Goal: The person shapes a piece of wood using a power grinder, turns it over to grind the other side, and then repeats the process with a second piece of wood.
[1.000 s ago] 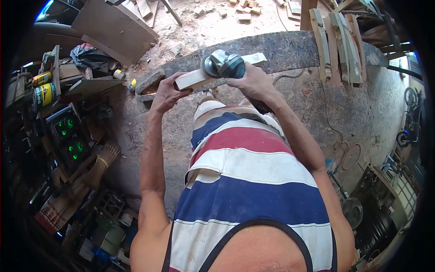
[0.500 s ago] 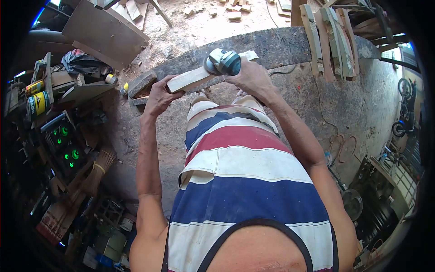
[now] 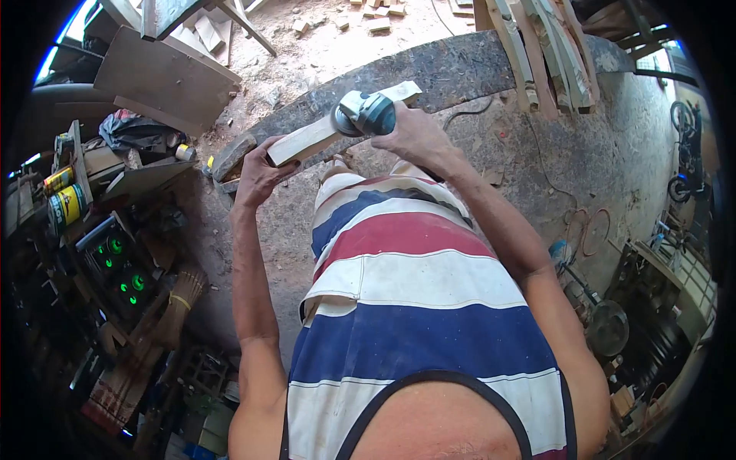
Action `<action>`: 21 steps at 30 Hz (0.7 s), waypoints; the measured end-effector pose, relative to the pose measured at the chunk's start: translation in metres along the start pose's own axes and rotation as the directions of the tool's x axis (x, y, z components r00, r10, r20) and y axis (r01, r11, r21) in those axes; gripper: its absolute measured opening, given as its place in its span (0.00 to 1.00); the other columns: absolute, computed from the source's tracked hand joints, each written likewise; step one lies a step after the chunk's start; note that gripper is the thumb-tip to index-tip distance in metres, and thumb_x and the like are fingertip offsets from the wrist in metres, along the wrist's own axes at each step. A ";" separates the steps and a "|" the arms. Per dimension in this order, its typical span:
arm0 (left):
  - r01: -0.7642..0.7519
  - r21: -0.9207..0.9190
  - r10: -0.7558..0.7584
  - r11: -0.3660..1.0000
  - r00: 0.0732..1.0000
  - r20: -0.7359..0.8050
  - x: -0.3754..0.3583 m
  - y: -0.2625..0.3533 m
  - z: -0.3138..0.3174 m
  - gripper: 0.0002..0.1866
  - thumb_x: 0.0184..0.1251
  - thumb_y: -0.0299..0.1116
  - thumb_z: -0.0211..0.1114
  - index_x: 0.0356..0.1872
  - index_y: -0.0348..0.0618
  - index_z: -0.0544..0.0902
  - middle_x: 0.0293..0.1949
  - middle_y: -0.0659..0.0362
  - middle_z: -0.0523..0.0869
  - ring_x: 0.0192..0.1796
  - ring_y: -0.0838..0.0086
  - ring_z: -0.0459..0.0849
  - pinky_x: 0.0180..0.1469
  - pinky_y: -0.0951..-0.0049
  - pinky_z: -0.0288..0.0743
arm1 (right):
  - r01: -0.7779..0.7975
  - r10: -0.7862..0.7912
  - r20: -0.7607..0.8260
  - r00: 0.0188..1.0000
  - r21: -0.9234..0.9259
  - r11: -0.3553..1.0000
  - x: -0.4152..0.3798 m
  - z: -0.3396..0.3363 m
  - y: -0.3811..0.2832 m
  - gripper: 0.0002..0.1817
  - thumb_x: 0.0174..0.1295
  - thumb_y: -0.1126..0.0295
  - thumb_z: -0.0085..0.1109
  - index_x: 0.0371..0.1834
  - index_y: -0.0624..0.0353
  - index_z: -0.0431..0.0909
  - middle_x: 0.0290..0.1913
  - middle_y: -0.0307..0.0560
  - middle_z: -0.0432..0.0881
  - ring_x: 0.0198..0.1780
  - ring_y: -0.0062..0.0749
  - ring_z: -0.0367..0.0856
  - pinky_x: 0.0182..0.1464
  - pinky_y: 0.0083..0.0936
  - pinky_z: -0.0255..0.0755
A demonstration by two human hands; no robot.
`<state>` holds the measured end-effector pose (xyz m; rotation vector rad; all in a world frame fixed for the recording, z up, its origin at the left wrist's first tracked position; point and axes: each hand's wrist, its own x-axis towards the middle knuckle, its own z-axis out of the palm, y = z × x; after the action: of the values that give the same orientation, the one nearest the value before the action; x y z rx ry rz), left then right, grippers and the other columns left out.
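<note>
A pale wooden piece lies slantwise over the dark bench. My left hand is closed round its near left end, thumb on one side and fingers beneath. A power tool with a round disc and a grey-green body rests against the upper face of the wood, about midway along. My right hand is wrapped round the tool's right end. The wood's far end sticks out beyond the tool. Whether the disc is spinning cannot be made out.
Several long wooden pieces lean over the bench's right part. A cable runs along the floor. Cut blocks lie beyond the bench. Cans and clutter stand at the left, with a motorcycle at the far right.
The view has shifted slightly, so the bench and stacked wood appear higher. Both hands, the wood and the tool appear slightly further left. Both grips look unchanged.
</note>
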<state>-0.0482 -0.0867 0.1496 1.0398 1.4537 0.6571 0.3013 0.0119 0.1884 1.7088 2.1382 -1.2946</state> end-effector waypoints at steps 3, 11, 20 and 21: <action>0.016 -0.019 -0.016 1.000 1.000 0.010 0.000 0.002 -0.001 0.33 0.62 0.20 0.86 0.70 0.35 0.85 0.58 0.60 0.92 0.59 0.77 0.88 0.65 0.73 0.85 | -0.049 0.048 -0.006 0.999 -0.039 0.998 0.004 -0.008 0.015 0.44 0.61 0.44 0.77 0.65 0.77 0.80 0.49 0.72 0.92 0.53 0.61 0.94 0.60 0.49 0.87; 0.034 0.052 -0.034 0.998 0.999 0.000 -0.001 -0.010 -0.003 0.33 0.62 0.23 0.86 0.70 0.38 0.86 0.59 0.61 0.92 0.59 0.77 0.88 0.64 0.73 0.83 | -0.142 0.142 -0.009 0.990 0.015 0.990 0.002 -0.012 0.032 0.44 0.60 0.41 0.76 0.62 0.76 0.81 0.50 0.72 0.92 0.53 0.63 0.94 0.60 0.50 0.86; 0.024 0.137 -0.022 0.990 1.000 -0.014 0.001 0.002 0.000 0.32 0.63 0.21 0.84 0.70 0.37 0.86 0.59 0.61 0.93 0.60 0.78 0.88 0.68 0.73 0.81 | -0.046 0.046 0.014 0.999 0.061 0.997 -0.003 0.002 0.015 0.44 0.57 0.42 0.79 0.64 0.72 0.81 0.50 0.69 0.93 0.53 0.61 0.94 0.60 0.49 0.86; 0.029 0.122 -0.027 0.992 0.999 -0.018 0.000 0.001 0.000 0.32 0.63 0.21 0.84 0.70 0.37 0.86 0.59 0.61 0.93 0.60 0.78 0.88 0.68 0.73 0.81 | -0.036 0.038 -0.015 0.999 0.085 0.996 0.000 0.002 0.020 0.44 0.57 0.42 0.79 0.64 0.70 0.82 0.50 0.69 0.93 0.53 0.62 0.94 0.60 0.48 0.86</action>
<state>-0.0475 -0.0860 0.1505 1.1087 1.5357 0.5624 0.3176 0.0105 0.1758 1.7887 2.0785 -1.3847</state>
